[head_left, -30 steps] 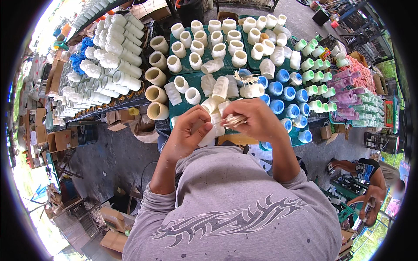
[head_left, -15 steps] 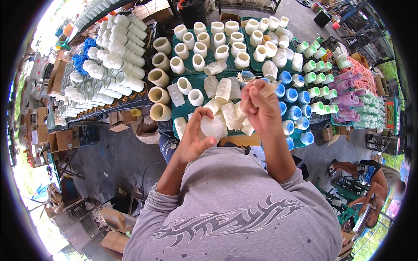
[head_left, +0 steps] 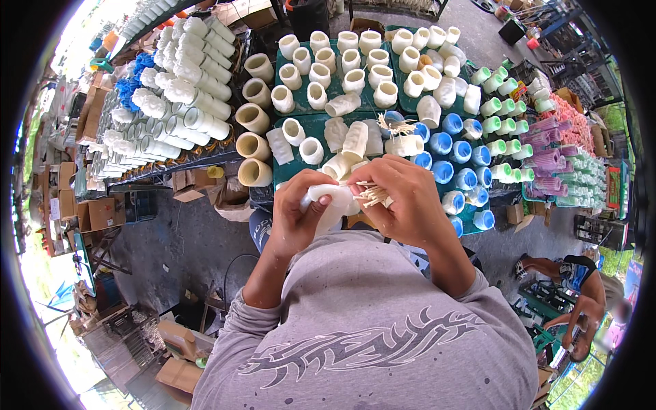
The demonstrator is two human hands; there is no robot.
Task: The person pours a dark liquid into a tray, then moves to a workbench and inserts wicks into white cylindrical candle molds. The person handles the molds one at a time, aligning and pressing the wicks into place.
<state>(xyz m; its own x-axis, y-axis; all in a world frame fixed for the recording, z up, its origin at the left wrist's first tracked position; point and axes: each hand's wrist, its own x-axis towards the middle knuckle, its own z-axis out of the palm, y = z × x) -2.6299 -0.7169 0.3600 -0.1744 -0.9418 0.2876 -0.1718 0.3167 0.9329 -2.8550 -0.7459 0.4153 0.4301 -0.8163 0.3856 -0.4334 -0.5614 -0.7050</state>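
My left hand (head_left: 292, 213) is closed around a white, rounded wax candle piece (head_left: 326, 203) with a smooth pale surface. Close beside it, my right hand (head_left: 404, 195) grips a bundle of cream-coloured wicks (head_left: 372, 194). The fingertips of my right hand meet the edge of the wax piece, and I cannot make out whether a wick enters it. Just beyond my hands, white wax cylinders (head_left: 354, 140) stand and lie on a green tray (head_left: 316, 121). More loose wicks (head_left: 396, 126) rest farther back, by the blue-topped cylinders (head_left: 441, 143).
Cream hollow cylinders (head_left: 255, 172) line the left edge of the trays. White pillars (head_left: 205, 121) crowd a table at far left. Green-topped cylinders (head_left: 506, 126) and purple ribbed ones (head_left: 544, 166) stand to the right. A person (head_left: 589, 301) bends over at lower right.
My right hand has come down and left with the wicks to meet the wax piece. My left hand has turned that piece, so its hollow opening no longer faces up.
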